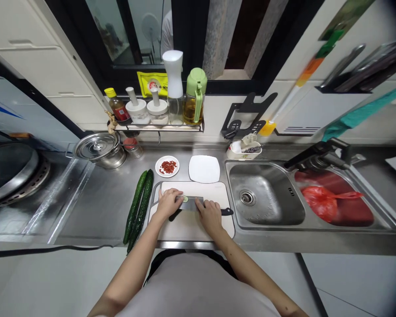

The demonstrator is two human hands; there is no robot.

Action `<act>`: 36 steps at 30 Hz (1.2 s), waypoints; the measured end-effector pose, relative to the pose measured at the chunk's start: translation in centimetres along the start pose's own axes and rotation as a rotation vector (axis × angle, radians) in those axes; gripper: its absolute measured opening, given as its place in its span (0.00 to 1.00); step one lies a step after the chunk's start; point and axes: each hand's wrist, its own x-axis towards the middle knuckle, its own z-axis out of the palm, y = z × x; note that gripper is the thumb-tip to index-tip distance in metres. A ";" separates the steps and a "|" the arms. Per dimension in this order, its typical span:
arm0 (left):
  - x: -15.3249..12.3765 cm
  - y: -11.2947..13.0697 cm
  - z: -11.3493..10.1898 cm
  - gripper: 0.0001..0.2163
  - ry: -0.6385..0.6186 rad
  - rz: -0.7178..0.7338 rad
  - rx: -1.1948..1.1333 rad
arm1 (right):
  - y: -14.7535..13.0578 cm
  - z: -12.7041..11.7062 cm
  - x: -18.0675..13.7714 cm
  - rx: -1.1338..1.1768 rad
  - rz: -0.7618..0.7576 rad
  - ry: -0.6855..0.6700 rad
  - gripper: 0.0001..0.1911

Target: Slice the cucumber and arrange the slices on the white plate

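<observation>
A kitchen knife with a wide blade (192,204) and a black handle (227,211) lies across a white cutting board (188,229). A pale green cucumber slice (185,199) rests against the blade. My left hand (169,202) is bent over the blade's left end, its closed fingertips touching the slice's edge. Curled around the blade's right side is my right hand (210,215), with fingertips on the metal and the handle sticking out beyond it. A small dark piece (174,215) below my left hand is partly hidden; its kind is unclear. Two whole cucumbers (139,209) lie left of the board.
Behind the board are a small plate of chopped red pieces (168,167) and a white square plate (203,169). The sink (264,193) is on the right, with a red plastic bag (320,203) in its second basin. A lidded pot (100,149) stands back left.
</observation>
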 end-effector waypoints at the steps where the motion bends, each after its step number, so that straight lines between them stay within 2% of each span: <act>1: 0.2 0.1 0.0 0.10 -0.025 0.004 -0.002 | 0.1 0.0 0.0 -0.002 -0.004 0.011 0.24; 6: 0.6 -0.1 0.2 0.08 -0.074 0.021 -0.024 | 0.3 0.0 -0.1 0.010 -0.004 0.015 0.24; 12: 0.8 -0.2 0.9 0.05 -0.045 0.002 -0.110 | 0.3 0.4 -0.1 0.005 -0.018 0.011 0.23; 15: 1.2 -0.8 1.4 0.06 -0.007 -0.112 -0.222 | 0.7 0.8 -0.2 -0.011 -0.018 0.023 0.23; 18: 2.0 -2.3 1.8 0.07 0.079 -0.305 -0.305 | 1.5 1.3 -0.5 -0.033 -0.005 0.032 0.23; 23: 3.3 -5.2 2.0 0.06 0.188 -0.478 -0.233 | 2.7 1.7 -1.2 -0.062 0.030 0.042 0.22; 28: 4.4 -6.5 2.3 0.08 0.198 -0.478 -0.151 | 3.1 1.7 -1.7 -0.062 0.047 0.048 0.21; 36: 5.1 -6.8 2.5 0.10 0.208 -0.435 -0.022 | 3.2 1.9 -2.0 -0.059 0.061 0.046 0.21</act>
